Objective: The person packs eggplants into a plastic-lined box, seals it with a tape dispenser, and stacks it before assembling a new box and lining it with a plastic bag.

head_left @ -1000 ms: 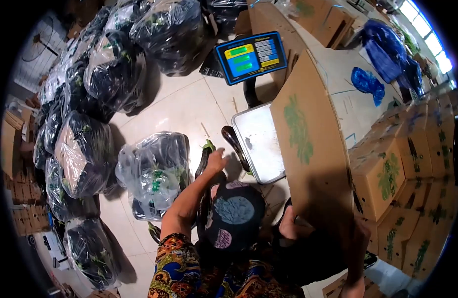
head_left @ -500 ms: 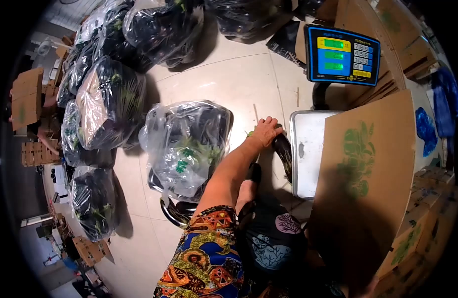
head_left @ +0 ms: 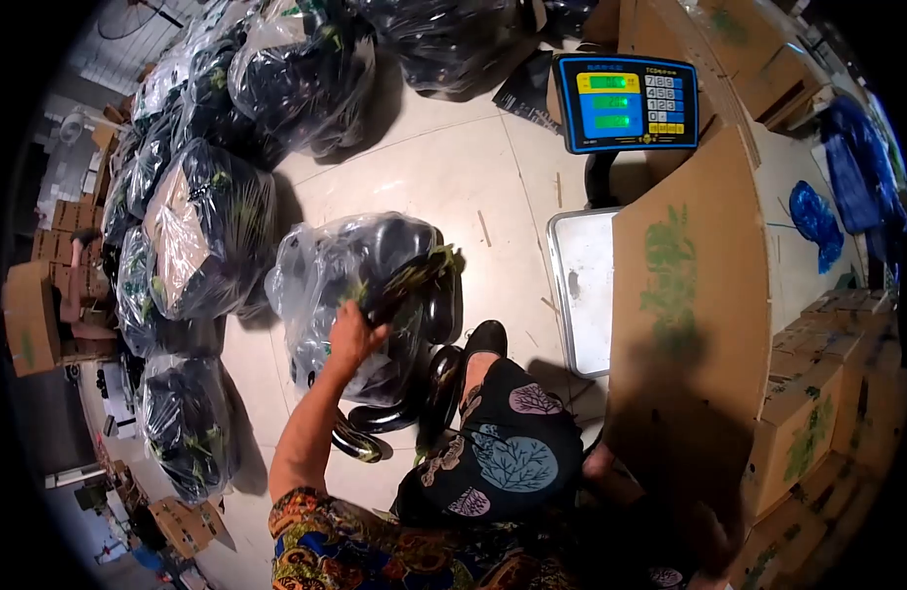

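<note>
Clearly, the left hand (head_left: 353,336) is the nearer one to the dark eggplant (head_left: 409,283), which lies on top of the clear plastic bag (head_left: 304,267), toward the bag's right side. I take this bag as my landmark. From the fingers, the eggplant points away from the person and to the right; its long axis goes slanting across the bag, with what seems the stem end near the bag's far right corner and the other end close against the hand. The thumb is spread toward the bag's right side, and the fingers are bent over its middle. The picture there is somewhat blurred, so I cannot tell whether they really grip the eggplant or only touch it.

Some loose eggplants (head_left: 441,374) lie along the near right edge of the bag, beside a black shoe (head_left: 485,340). What seems to be the right hand (head_left: 721,539) is well apart from the bag, to its right and closer to the body, in the shadow of a tall carton (head_left: 699,236); its fingers I cannot make out. Between the bag and this carton shows the metal tray (head_left: 583,295) of a scale.
</note>
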Demonstrator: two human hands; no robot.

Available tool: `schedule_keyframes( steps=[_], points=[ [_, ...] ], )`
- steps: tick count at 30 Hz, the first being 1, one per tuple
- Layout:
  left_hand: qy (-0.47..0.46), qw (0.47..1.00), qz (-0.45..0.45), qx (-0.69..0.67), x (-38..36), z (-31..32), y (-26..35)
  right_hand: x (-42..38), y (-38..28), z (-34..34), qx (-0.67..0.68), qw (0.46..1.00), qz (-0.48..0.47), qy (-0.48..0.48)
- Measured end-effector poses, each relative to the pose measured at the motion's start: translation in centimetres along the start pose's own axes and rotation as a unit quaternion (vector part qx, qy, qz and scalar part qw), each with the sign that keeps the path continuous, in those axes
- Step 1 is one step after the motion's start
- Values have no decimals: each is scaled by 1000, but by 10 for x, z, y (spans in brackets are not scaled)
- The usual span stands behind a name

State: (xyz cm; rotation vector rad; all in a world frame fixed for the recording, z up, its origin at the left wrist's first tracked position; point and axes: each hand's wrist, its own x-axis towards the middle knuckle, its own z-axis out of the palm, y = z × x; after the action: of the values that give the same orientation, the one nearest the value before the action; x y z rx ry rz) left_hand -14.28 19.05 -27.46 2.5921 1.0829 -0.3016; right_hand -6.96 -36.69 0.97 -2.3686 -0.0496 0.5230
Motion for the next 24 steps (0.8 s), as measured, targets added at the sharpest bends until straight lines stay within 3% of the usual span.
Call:
schedule_keyframes(
  steps=[2, 4, 6, 7, 9, 11, 12, 13, 16, 17, 18, 20, 22, 24],
  points=[
    [141, 975, 108, 134, -27, -7, 8, -4, 1, -2, -19, 1000, -10, 3],
    [202, 956, 208, 53, -36, -8, 49, 0, 2, 0, -40, 999, -21, 3],
    [35, 960, 246, -132, -34, 31, 92, 6, 2, 0, -72, 997, -37, 4],
    [-108, 950, 187, -226, -34, 62, 120, 7, 3, 0, -90, 995, -44, 9],
    [-339, 870, 127, -334, -31, 108, 185, 10, 5, 0, -127, 990, -58, 19],
    [-401, 850, 92, -329, -31, 141, 234, 12, 7, -2, -167, 983, -71, 21],
    [-388, 805, 132, -429, -26, 184, 242, 13, 8, -3, -186, 979, -81, 19],
    [-403, 668, 139, -610, -33, 195, 260, 13, 10, -5, -211, 973, -95, 15],
    [-495, 643, -7, -584, -28, 171, 267, 6, 21, -9, -348, 920, -181, -9],
    [-476, 665, -24, -575, -27, 183, 266, 6, 26, -9, -406, 887, -217, -19],
    [-469, 685, -1, -558, -27, 185, 267, 6, 28, -10, -459, 851, -253, -23],
    [-463, 664, 42, -586, -19, 188, 260, 4, 32, -6, -513, 806, -295, -18],
    [-475, 687, 43, -548, 2, 186, 246, 4, 27, -1, -514, 799, -312, 18],
    [-465, 711, 48, -526, 18, 170, 228, 3, 43, -9, -534, 791, -296, -45]
  ],
)
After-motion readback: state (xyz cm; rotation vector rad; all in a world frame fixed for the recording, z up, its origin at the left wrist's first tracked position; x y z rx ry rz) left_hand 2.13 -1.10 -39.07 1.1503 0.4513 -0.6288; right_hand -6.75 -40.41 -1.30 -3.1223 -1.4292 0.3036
